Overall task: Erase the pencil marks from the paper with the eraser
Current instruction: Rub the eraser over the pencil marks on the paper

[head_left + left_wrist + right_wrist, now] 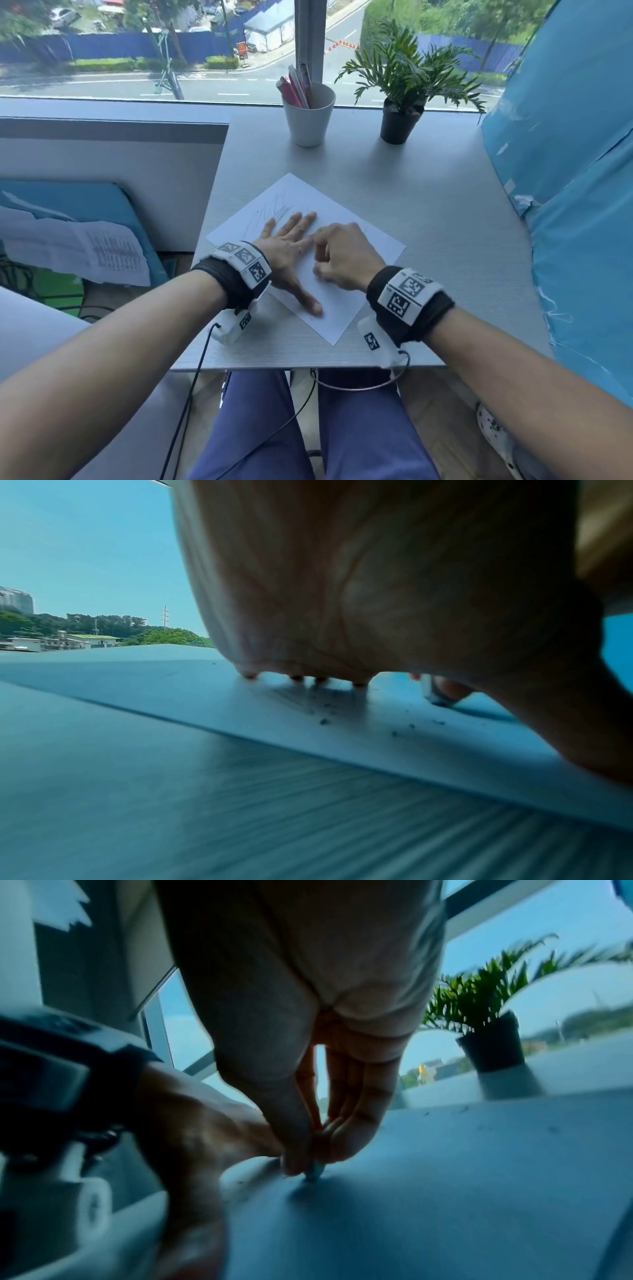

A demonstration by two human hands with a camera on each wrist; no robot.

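Observation:
A white sheet of paper [356, 246] lies turned like a diamond on the grey table [428, 212]. Grey pencil marks [279, 209] show near its far left part. My left hand [291, 246] lies flat on the paper with fingers spread, its fingertips [296, 677] pressing down. My right hand [337, 253] sits just right of it with curled fingers that pinch a small eraser [313, 1173] against the paper. In the head view the eraser is hidden under the hand; the left wrist view shows the eraser [433, 691] edge-on. Dark crumbs [323, 721] dot the sheet.
A white cup [309, 118] of pens and a potted plant [402, 85] in a black pot stand at the table's far edge by the window. A blue covered shape [575, 171] rises on the right. Cables [191, 387] hang off the front edge.

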